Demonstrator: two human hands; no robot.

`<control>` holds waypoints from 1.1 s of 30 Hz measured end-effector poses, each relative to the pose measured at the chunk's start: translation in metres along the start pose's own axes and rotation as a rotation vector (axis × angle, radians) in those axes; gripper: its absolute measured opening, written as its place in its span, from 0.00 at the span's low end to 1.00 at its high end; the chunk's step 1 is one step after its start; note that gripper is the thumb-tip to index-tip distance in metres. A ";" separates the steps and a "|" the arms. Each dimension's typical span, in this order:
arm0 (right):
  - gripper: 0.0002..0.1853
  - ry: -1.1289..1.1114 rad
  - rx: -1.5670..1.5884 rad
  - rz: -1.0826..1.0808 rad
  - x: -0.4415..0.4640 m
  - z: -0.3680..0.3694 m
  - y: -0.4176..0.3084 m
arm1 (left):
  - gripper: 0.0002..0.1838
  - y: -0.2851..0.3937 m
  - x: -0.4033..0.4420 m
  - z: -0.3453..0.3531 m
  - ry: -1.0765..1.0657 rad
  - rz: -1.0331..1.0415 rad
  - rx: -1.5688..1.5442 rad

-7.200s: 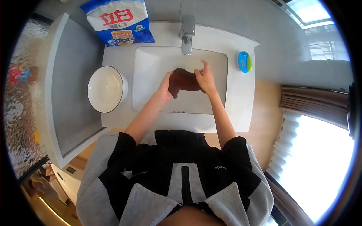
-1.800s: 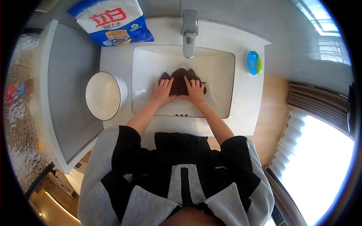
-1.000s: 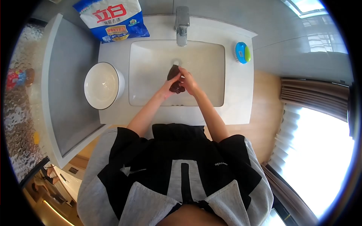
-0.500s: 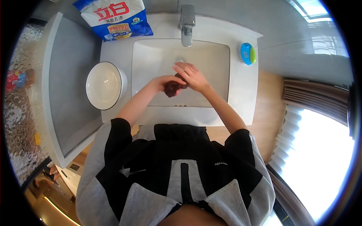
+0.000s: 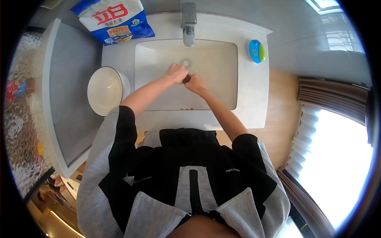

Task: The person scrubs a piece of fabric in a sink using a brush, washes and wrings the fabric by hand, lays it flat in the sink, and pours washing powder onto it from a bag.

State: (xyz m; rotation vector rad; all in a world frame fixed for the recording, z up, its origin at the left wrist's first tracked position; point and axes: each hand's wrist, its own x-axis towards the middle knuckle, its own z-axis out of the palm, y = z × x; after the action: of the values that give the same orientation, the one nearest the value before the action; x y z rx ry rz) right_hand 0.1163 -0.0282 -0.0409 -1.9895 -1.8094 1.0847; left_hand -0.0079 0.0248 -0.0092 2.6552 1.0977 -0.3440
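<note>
Above the white sink basin (image 5: pixel 218 75), both fists grip a small bunched dark brown cloth (image 5: pixel 186 79). My left hand (image 5: pixel 176 73) is closed around one end of it, and my right hand (image 5: pixel 196 83) is closed around the other. Only a short piece shows between the fists; its exact kind is hidden. Just beyond my hands lies the round drain (image 5: pixel 185 62). The chrome faucet (image 5: pixel 189 24) hangs over the basin's far side, and I see no clear stream from it.
Left of the sink stands a white bowl with a dark rim (image 5: pixel 105 91). A blue-and-white detergent bag (image 5: pixel 117 23) rests at the back left. On the right counter lies a blue-and-green scrub brush (image 5: pixel 257 51). A grey panel with a pale edge (image 5: pixel 77 87) borders the left side.
My hands have gone from loosely folding the cloth to closed fists on it, slightly farther toward the drain. Most of the cloth is now covered. The whole view has shifted slightly.
</note>
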 end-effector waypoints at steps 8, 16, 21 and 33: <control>0.13 -0.429 1.421 0.585 -0.037 0.008 -0.033 | 0.06 -0.018 -0.015 0.019 0.286 0.282 -0.014; 0.14 -0.737 1.899 0.606 -0.047 -0.015 -0.059 | 0.08 -0.022 -0.020 0.012 0.578 0.347 -0.104; 0.10 -0.585 1.289 0.410 -0.035 -0.030 -0.051 | 0.07 -0.020 -0.026 0.000 0.624 0.203 -0.233; 0.25 -0.357 0.829 0.038 -0.039 -0.086 -0.006 | 0.15 0.011 -0.076 0.006 0.346 -0.281 -1.174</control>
State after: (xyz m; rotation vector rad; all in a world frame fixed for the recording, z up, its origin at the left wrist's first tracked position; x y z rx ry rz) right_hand 0.1697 -0.0375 0.0367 -1.3806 -1.1250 1.8938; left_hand -0.0530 -0.0348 0.0104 1.5292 1.2185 0.5799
